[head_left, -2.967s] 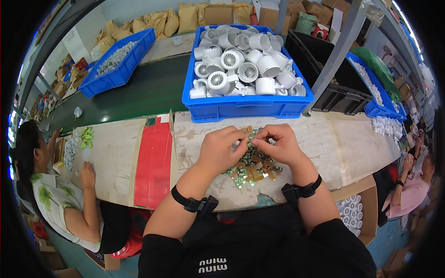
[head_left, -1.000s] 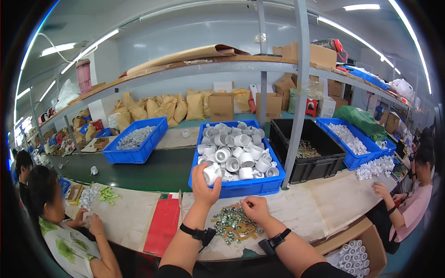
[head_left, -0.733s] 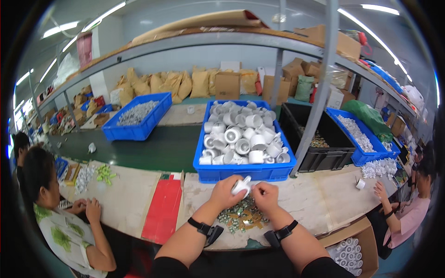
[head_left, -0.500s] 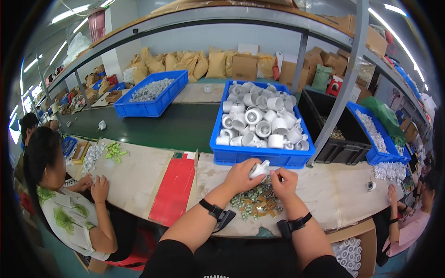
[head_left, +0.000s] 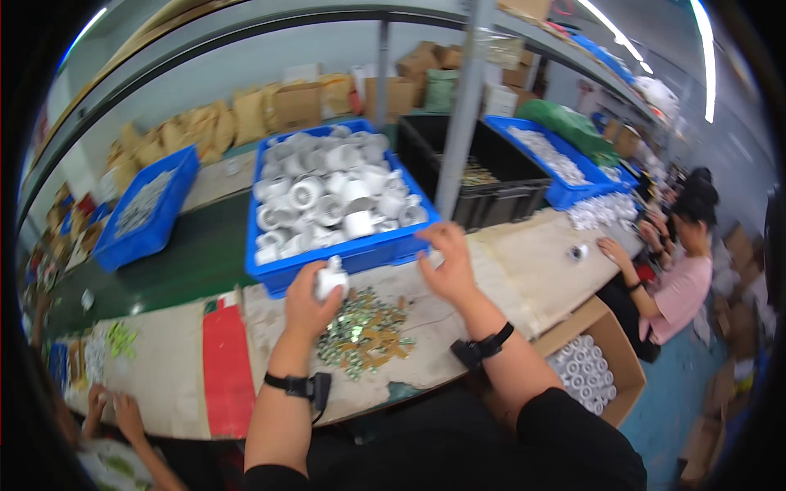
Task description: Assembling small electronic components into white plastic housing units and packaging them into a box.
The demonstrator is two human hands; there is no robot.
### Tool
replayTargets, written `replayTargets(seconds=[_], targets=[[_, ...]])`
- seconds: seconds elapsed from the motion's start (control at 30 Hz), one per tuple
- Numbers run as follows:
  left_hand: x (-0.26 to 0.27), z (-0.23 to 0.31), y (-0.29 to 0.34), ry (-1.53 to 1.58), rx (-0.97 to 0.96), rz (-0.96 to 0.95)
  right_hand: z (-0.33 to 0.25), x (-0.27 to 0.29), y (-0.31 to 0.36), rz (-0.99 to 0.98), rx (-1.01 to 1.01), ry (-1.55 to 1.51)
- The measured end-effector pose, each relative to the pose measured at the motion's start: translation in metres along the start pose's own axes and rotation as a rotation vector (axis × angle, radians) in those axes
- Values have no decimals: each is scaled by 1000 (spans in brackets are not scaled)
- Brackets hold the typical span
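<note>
My left hand [head_left: 304, 304] is wrapped round a white plastic lamp housing [head_left: 331, 282], a short cup shape with a narrower neck pointing up. My right hand [head_left: 450, 268] is raised beside the front right corner of a blue crate [head_left: 352, 260], fingers apart and nothing in them. The crate is heaped with similar white housings [head_left: 321, 196]. Below my hands, a loose pile of small green and brown circuit board pieces [head_left: 360, 331] lies on the worn worktable [head_left: 446, 348]. Any piece inside the held housing is hidden.
A metal post [head_left: 463, 123] rises by a black crate [head_left: 491, 192]. A carton [head_left: 626, 378] of white parts stands below the table edge. One person [head_left: 679, 282] sits right; another's hands [head_left: 115, 405] work left, beyond a red sheet [head_left: 228, 368]. A single white part [head_left: 578, 252] lies right.
The view has swung to the right. My right hand has left the white housing and moved right, its fingers spreading. My left hand still holds the housing.
</note>
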State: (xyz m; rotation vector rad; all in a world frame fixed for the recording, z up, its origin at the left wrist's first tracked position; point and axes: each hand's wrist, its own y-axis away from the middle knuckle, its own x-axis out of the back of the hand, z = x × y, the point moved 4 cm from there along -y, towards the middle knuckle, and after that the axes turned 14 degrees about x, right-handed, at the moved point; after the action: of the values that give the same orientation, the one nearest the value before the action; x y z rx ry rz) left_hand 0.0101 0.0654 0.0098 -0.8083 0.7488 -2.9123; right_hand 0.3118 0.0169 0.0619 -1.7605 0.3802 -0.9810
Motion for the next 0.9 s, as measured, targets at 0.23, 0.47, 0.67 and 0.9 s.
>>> replayTargets(seconds=[0.23,0.47,0.67,0.9], targets=[[4,24,6,139,-196,-55,223,237,110,-125,-1226,1082],[1,44,12,54,-284,-109,259,272,169,-251,-1087,874],[-10,19,3,213,73,-187,148,94,76,-22,-513,303],[-36,-5,12,890,285,-597,-78,-36,-20,-532,7,-430]])
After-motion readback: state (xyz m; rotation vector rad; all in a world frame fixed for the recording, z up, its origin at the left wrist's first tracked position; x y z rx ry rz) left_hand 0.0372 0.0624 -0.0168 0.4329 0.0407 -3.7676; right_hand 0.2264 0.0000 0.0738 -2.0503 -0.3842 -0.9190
